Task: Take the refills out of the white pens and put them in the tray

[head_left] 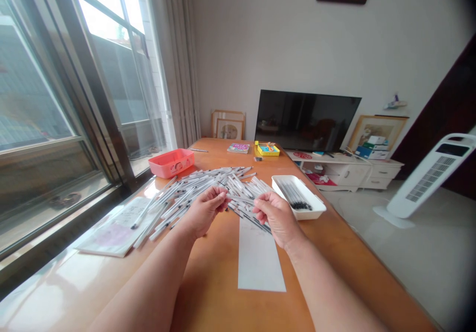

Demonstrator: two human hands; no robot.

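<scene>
Above the middle of the table, my left hand (208, 209) is closed in a pinch, thumb against fingers. Facing it across a small gap, my right hand (277, 217) pinches in the same way. Whatever thin piece the fingertips hold cannot be told apart from the pens behind. A large loose pile of white pens (201, 185) with dark tips spreads beyond and left of my hands. Beside my right hand, a white tray (316, 204) holds a row of slim clear pens or refills with black ends. A strip of white paper (260, 265) lies below my hands.
A pink basket (171, 163) stands at the table's left edge, behind a booklet (111, 232) with pens across it. Farther back are a colourful book (238, 148) and a yellow box (268, 150). A white tower fan (431, 178) stands on the floor at right.
</scene>
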